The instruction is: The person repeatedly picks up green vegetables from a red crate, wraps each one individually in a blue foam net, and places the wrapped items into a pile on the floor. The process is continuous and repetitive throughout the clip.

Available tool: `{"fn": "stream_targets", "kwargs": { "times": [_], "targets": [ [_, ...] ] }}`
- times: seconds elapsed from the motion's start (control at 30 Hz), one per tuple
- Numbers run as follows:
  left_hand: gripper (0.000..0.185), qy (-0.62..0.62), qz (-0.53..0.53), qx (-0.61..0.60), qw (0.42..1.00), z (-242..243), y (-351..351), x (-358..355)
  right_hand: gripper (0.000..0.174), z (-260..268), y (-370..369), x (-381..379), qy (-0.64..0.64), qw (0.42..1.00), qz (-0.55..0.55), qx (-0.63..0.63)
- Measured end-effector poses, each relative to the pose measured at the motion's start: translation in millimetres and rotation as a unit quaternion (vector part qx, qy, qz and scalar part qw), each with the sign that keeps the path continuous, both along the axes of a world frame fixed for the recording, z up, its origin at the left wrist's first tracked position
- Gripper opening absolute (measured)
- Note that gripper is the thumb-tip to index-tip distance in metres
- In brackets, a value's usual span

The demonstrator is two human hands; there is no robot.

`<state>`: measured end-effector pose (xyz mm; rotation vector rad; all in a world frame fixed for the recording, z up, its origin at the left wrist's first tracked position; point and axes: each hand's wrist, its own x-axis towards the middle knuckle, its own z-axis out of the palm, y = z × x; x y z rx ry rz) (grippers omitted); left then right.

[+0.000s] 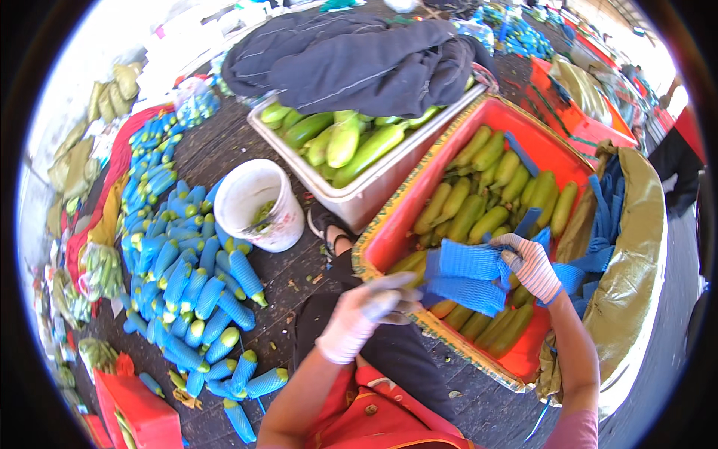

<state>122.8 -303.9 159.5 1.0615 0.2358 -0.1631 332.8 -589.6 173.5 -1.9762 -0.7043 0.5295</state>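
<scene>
My right hand [530,266], in a striped work glove, grips several flat blue foam net sleeves [471,275] above a red-lined crate [387,238]. Long green gourds or squash [468,216] fill much of that crate. My left hand [381,308], gloved and blurred by motion, is just left of the sleeves, near the crate's front edge; whether its fingers hold anything cannot be told. More blue net sleeves [600,247] hang out of an olive sack [634,264] at the crate's right side. On the floor to the left lies a large heap of gourds in blue net sleeves [207,300].
A white bucket [283,224] with green scraps stands between the heap and the crates. Behind it is a white crate [342,196] of larger green gourds, partly under a dark cloth [364,62]. A red box [140,409] stands at lower left. A person's dark-clad leg [673,163] shows at right.
</scene>
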Motion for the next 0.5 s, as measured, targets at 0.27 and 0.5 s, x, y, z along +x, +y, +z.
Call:
{"fn": "stream_targets", "kwargs": {
  "times": [0.27,0.5],
  "targets": [
    [0.089,-0.037,0.085,-0.152,0.984,-47,-40,58,0.027,34,79,-64,0.006,0.988,0.083,0.127],
    [0.031,0.019,0.128,-0.063,0.990,-47,-13,47,0.030,33,99,-99,-0.360,0.902,0.239,0.000]
  ]
}}
